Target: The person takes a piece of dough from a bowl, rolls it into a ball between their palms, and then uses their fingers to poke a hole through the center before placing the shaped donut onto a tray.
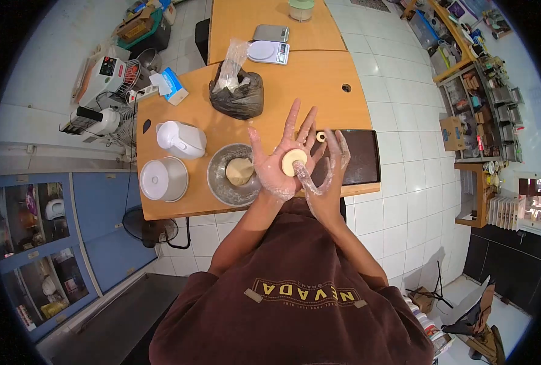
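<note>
My left hand [273, 164] is held palm up over the wooden table [319, 85], fingers spread and dusted with flour. A flattened pale dough disc [293, 162] lies on its palm. My right hand [331, 164], also floury, is beside it, with its thumb touching the disc's lower right edge and its fingers apart. A small dough piece [321, 137] sits on the dark tray [361, 159] just behind my hands. A metal bowl [222, 182] with a lump of dough [240, 171] stands to the left of my left hand.
A white jug [179, 139] and a white lidded pot [163, 179] stand left of the bowl. A black plastic bag [239, 97] and two scales [269, 52] lie farther back. Shelves of goods line the right wall, over a white tiled floor.
</note>
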